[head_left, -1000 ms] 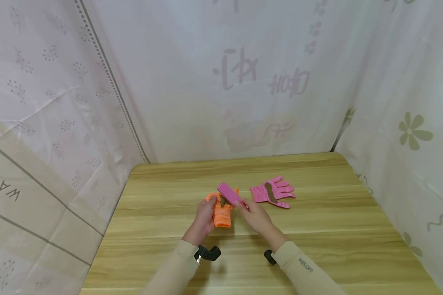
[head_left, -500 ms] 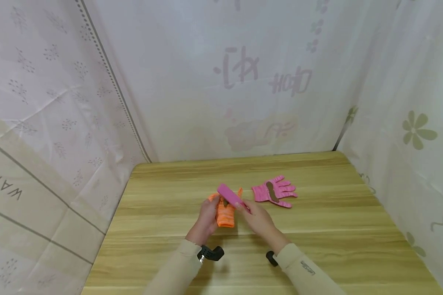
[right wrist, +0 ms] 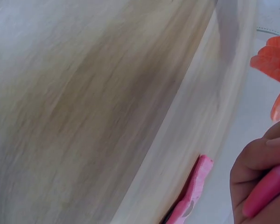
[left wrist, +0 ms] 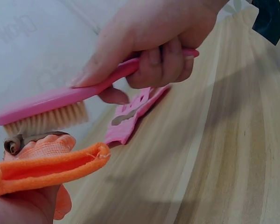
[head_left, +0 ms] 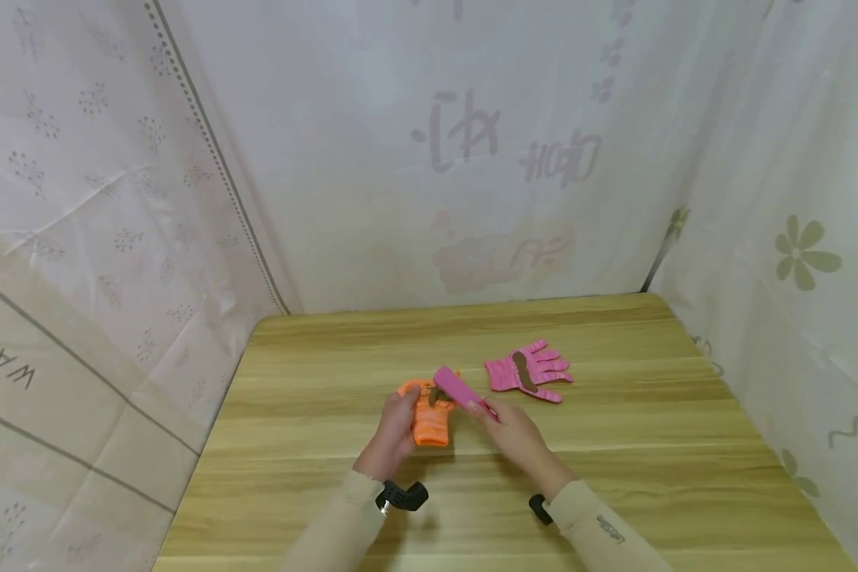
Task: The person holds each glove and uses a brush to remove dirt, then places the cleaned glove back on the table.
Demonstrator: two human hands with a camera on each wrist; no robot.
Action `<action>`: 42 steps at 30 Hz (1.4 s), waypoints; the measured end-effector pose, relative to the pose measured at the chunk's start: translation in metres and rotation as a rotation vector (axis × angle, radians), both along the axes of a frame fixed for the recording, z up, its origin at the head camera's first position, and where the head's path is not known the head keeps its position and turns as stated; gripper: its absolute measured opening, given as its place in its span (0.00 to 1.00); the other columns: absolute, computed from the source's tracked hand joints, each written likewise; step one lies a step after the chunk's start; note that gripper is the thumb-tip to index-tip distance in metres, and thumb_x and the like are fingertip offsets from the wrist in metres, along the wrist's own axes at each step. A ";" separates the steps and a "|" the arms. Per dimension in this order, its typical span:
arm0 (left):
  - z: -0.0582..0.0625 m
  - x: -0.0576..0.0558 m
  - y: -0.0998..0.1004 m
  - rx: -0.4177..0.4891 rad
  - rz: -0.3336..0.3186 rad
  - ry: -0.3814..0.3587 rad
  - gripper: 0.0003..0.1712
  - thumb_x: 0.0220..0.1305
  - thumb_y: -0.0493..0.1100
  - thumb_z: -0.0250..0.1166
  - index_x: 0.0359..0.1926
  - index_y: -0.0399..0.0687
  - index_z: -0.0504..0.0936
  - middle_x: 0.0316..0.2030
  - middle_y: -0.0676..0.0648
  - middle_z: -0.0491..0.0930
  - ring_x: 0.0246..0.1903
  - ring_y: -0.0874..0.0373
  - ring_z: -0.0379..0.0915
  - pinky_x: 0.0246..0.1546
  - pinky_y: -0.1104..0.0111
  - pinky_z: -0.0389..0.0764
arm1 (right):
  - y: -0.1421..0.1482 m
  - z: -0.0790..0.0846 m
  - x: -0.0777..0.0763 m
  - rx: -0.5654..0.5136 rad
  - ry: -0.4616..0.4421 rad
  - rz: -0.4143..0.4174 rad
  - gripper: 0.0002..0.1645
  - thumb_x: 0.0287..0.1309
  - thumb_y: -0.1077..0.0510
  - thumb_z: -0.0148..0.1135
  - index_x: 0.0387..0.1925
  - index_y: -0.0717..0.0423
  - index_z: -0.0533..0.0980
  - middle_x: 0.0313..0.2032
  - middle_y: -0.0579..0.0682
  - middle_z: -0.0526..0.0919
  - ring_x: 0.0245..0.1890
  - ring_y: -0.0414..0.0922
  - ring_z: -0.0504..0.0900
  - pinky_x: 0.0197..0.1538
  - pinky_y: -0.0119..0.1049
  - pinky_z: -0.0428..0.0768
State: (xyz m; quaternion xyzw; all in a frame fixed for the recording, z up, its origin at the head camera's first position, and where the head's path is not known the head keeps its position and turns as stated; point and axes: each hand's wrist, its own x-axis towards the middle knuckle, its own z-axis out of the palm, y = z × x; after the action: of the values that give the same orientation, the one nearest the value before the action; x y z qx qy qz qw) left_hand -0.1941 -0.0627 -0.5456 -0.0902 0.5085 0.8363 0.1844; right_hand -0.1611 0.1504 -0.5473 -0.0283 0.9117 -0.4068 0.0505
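Observation:
My left hand (head_left: 395, 425) holds an orange knit glove (head_left: 431, 429), its cuff toward me and its thumb laid on the knit. On the glove lies a brown patch (left wrist: 35, 138), rolled up at one end in the left wrist view. Curled fingers of my right hand (head_left: 516, 438) grip the handle of a pink brush (head_left: 457, 387). Its pale bristles (left wrist: 51, 119) point down just over the brown patch; whether they touch it I cannot tell. In the right wrist view only the handle's end (right wrist: 266, 191) and part of the glove show.
A pink knit glove (head_left: 500, 375) with a wavy brown strip lies flat on the wooden table (head_left: 615, 461), right of my hands, fingers pointing right. Patterned cloth (head_left: 372, 159) hangs behind the table and along both sides.
My right hand and the brush have shifted a little to the right and toward me. More of the brown patch shows on the orange glove. The pink glove stays put.

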 end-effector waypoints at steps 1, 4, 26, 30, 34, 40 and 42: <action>0.000 0.000 -0.002 0.005 -0.002 0.007 0.18 0.83 0.46 0.43 0.55 0.37 0.72 0.33 0.48 0.82 0.28 0.59 0.80 0.27 0.66 0.82 | 0.001 0.000 0.000 -0.004 -0.004 -0.001 0.30 0.71 0.30 0.48 0.42 0.50 0.80 0.24 0.47 0.70 0.30 0.43 0.70 0.36 0.39 0.68; 0.003 0.000 -0.005 0.015 0.001 0.018 0.19 0.83 0.46 0.43 0.54 0.36 0.72 0.33 0.47 0.82 0.29 0.59 0.81 0.28 0.66 0.83 | 0.002 -0.001 -0.001 -0.004 0.001 0.002 0.30 0.72 0.30 0.48 0.41 0.51 0.80 0.24 0.48 0.70 0.30 0.44 0.70 0.35 0.39 0.68; 0.004 0.005 0.011 0.117 0.005 0.024 0.20 0.81 0.49 0.49 0.57 0.39 0.74 0.43 0.45 0.86 0.39 0.57 0.85 0.40 0.65 0.85 | -0.032 0.014 0.007 -0.108 0.011 0.024 0.38 0.72 0.31 0.49 0.65 0.55 0.76 0.61 0.59 0.80 0.62 0.56 0.79 0.60 0.56 0.78; 0.003 0.006 0.010 0.108 0.023 0.022 0.21 0.80 0.52 0.50 0.56 0.38 0.74 0.42 0.45 0.87 0.37 0.57 0.85 0.37 0.66 0.85 | -0.027 0.008 0.010 -0.046 -0.013 0.005 0.39 0.70 0.29 0.48 0.64 0.53 0.76 0.58 0.57 0.83 0.57 0.54 0.81 0.57 0.56 0.78; 0.001 0.005 0.005 0.084 0.034 0.008 0.19 0.82 0.49 0.47 0.56 0.38 0.72 0.42 0.47 0.85 0.37 0.58 0.84 0.36 0.66 0.85 | -0.020 0.006 0.009 -0.013 -0.018 0.003 0.39 0.70 0.28 0.47 0.63 0.52 0.77 0.49 0.54 0.86 0.50 0.52 0.82 0.52 0.54 0.79; 0.002 0.001 -0.003 0.047 0.071 0.015 0.21 0.83 0.46 0.42 0.62 0.34 0.66 0.47 0.44 0.81 0.43 0.56 0.83 0.40 0.65 0.85 | -0.011 0.008 0.008 0.020 -0.030 0.011 0.34 0.71 0.29 0.47 0.55 0.50 0.79 0.23 0.46 0.69 0.26 0.43 0.68 0.31 0.38 0.67; 0.003 0.001 -0.005 0.036 0.077 0.020 0.22 0.83 0.46 0.41 0.64 0.32 0.66 0.46 0.43 0.81 0.42 0.56 0.83 0.39 0.65 0.85 | -0.008 0.009 0.008 0.024 -0.031 0.006 0.34 0.71 0.30 0.47 0.55 0.51 0.79 0.22 0.45 0.67 0.25 0.42 0.66 0.30 0.37 0.65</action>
State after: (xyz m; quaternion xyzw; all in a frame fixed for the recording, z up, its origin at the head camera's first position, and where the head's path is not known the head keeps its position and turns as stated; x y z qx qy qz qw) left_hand -0.1933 -0.0676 -0.5424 -0.0980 0.4911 0.8527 0.1485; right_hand -0.1527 0.1424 -0.5384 -0.0242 0.9155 -0.3961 0.0660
